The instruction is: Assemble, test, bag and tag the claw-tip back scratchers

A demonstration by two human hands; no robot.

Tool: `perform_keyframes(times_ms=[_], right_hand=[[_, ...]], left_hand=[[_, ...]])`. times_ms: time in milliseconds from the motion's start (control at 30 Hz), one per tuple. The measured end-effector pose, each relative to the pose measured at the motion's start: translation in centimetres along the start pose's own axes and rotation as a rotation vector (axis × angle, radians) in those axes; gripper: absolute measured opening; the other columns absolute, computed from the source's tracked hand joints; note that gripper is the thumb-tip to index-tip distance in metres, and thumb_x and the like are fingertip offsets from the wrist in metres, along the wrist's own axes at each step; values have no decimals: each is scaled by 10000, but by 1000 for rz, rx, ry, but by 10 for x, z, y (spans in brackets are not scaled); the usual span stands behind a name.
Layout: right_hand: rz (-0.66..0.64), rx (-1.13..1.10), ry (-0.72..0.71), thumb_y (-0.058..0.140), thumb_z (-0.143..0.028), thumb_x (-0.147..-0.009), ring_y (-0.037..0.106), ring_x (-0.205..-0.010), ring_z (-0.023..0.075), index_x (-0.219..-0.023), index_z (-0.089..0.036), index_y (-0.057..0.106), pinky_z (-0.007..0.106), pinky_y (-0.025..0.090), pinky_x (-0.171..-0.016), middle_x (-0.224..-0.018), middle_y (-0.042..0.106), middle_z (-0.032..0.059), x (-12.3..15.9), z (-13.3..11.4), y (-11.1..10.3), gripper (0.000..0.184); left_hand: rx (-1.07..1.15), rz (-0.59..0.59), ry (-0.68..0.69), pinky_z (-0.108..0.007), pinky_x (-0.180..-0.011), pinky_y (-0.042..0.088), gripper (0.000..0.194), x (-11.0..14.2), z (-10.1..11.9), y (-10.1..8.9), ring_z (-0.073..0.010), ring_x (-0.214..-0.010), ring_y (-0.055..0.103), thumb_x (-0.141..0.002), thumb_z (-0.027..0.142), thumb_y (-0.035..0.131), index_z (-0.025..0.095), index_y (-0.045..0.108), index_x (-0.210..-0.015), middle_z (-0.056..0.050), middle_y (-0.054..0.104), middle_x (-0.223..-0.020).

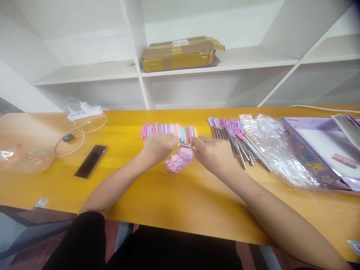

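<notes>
At mid-frame, above pink cards [180, 160]: left hand [161, 145] and right hand [215, 152] pinch opposite ends of slim metallic rod [185, 146]. Joining or parting, can't tell; next move likely needs ends aligned.

Left hand [160, 145], one: fingers curled inward, back upward, between far and near edges of table [157, 198] | Left forearm [120, 178], bare: slanting over near edge, black sleeve [87, 234] ending there | Right hand [212, 152], one: fingers curled, near left, apart | Right forearm [261, 198], bare: crossing near edge farther right
</notes>
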State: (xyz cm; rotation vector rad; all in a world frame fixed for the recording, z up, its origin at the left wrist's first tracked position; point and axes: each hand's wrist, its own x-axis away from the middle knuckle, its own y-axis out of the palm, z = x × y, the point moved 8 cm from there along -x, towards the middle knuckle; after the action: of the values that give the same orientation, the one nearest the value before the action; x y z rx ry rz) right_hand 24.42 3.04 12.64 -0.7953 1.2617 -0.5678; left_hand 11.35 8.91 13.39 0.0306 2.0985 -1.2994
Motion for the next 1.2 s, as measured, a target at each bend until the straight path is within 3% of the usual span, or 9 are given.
perform_keyframes(times_ms=[233,400,600,833,1067,1200], right_hand=[[93,9,-33,520,-103,-829,279,-530,120,-716,-168,651,277,110,-548,-591,536,-7,0,-1,-4,185],[32,-14,0,537,-112,-824,289,-551,124,-706,-167,652,278,121,-554,-600,527,2,-2,3,5,174],[48,-4,-13,545,-104,-821,311,-567,127,-712,-165,653,277,140,-559,-622,543,6,-2,3,5,166],[-48,-21,21,533,-139,-864,341,-559,130,-752,-163,689,295,114,-565,-641,579,25,-2,5,10,193],[-204,-68,99,549,-312,-971,454,-578,135,-873,-165,758,302,120,-588,-727,686,55,-1,9,24,274],[-293,-37,128,577,-278,-945,474,-571,135,-877,-178,762,301,127,-584,-711,687,50,-3,5,22,221]], left_hand=[[-8,-17,-11,-307,-517,112,247,1,1,-2,-141,-472,410,-779,-10,515,173,595,-633,-9,514,-516],[1,-60,-43,-299,-522,107,235,1,0,4,-144,-467,408,-798,17,522,173,592,-637,-11,517,-516],[13,-77,-70,-295,-525,117,219,1,-1,9,-139,-461,382,-782,23,535,173,587,-631,-7,493,-500],[-11,-88,-61,-298,-502,111,237,1,0,8,-161,-461,423,-807,44,520,180,627,-645,-18,533,-505],[18,-251,-113,-292,-500,157,236,-1,-5,23,-182,-497,527,-841,59,544,169,685,-687,-49,625,-563],[32,-308,-141,-289,-504,194,227,-3,-1,28,-181,-501,556,-862,64,562,170,730,-753,-58,686,-616]])
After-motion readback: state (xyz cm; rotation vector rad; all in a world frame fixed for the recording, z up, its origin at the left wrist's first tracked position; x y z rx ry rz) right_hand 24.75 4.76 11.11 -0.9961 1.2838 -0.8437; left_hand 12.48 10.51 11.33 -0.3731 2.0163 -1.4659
